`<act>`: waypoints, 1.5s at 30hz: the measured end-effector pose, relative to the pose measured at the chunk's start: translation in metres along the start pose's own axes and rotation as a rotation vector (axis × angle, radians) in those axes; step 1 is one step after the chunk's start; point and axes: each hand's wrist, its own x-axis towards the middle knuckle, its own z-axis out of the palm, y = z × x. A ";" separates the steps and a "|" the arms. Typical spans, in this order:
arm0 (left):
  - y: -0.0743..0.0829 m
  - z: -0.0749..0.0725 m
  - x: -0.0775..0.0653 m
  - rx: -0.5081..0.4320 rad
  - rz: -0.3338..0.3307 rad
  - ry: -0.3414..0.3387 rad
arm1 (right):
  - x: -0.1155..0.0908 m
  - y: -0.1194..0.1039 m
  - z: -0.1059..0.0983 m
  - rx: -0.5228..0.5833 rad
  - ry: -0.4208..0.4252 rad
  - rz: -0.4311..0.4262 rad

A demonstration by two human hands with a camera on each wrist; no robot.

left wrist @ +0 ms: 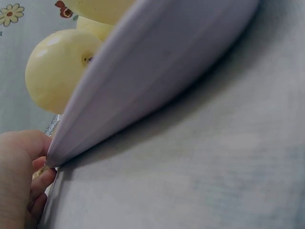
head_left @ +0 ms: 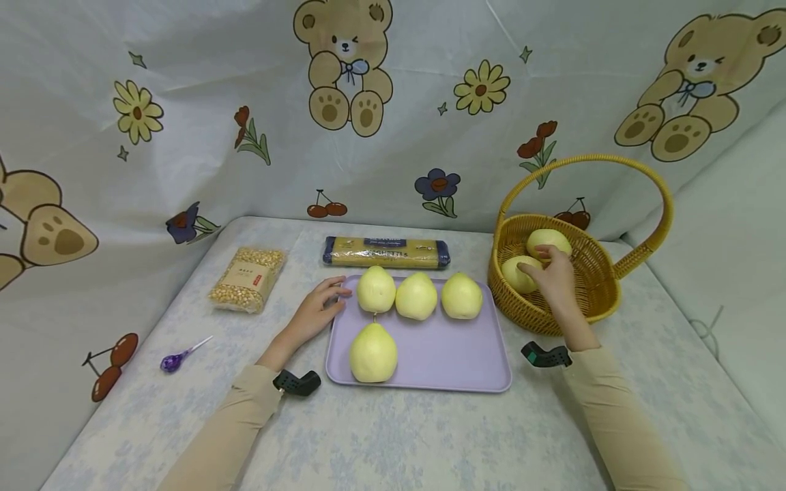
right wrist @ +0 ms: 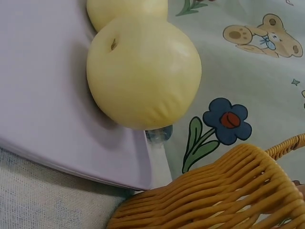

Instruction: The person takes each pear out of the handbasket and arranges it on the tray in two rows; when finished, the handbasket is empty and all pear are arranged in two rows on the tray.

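Observation:
My left hand holds the left rim of a lilac tray; in the left wrist view its fingers meet the tray's edge. Three yellow-green pears stand along the tray's back, including the back left pear. Another pear stands at the front left. At the right, my right hand reaches into a wicker basket with a tall handle. Its thumb and fingers, spread apart, touch the front basket pear. Behind that lies a second basket pear, partly covered by the fingers.
A spaghetti pack lies behind the tray. To the left are a bag of corn kernels and a purple-wrapped lollipop. A patterned curtain hangs behind the table. The basket stands close to the tray's right edge.

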 end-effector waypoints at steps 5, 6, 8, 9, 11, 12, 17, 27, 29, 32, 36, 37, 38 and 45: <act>0.002 0.000 0.000 0.008 -0.012 -0.001 | 0.001 0.001 0.002 -0.079 -0.055 -0.044; 0.002 0.000 0.000 0.011 -0.011 -0.002 | 0.002 0.001 0.002 -0.100 -0.080 -0.054; 0.002 0.000 0.000 0.013 -0.013 -0.002 | 0.002 0.002 0.003 -0.135 -0.131 -0.065; 0.001 0.000 0.000 0.016 -0.014 -0.002 | 0.002 0.002 0.003 -0.140 -0.156 -0.064; 0.001 0.000 0.000 0.017 -0.011 -0.003 | 0.003 0.004 0.003 -0.134 -0.190 -0.062; 0.000 0.000 0.000 0.017 -0.008 -0.003 | 0.003 0.004 0.003 -0.127 -0.201 -0.056; -0.002 0.001 0.000 0.014 -0.002 -0.004 | 0.004 0.009 0.003 -0.074 -0.243 -0.040; 0.000 0.001 0.000 0.015 -0.003 -0.003 | 0.004 0.011 0.002 -0.043 -0.257 -0.011; 0.001 0.001 -0.001 0.015 -0.006 -0.002 | 0.004 0.011 0.002 -0.046 -0.234 -0.016; 0.001 0.001 -0.001 0.016 -0.011 -0.002 | 0.004 0.009 0.002 -0.036 -0.174 -0.021; 0.000 0.001 -0.001 0.017 -0.019 -0.004 | 0.000 0.001 -0.001 -0.005 -0.089 -0.028; 0.000 0.001 -0.001 0.019 -0.019 -0.003 | -0.001 -0.003 -0.002 0.011 -0.079 -0.025; 0.000 0.001 -0.001 0.019 -0.017 -0.003 | -0.003 -0.007 -0.004 0.026 -0.065 -0.023; 0.002 0.000 0.000 0.017 -0.002 0.003 | -0.020 -0.037 -0.015 0.098 -0.012 -0.050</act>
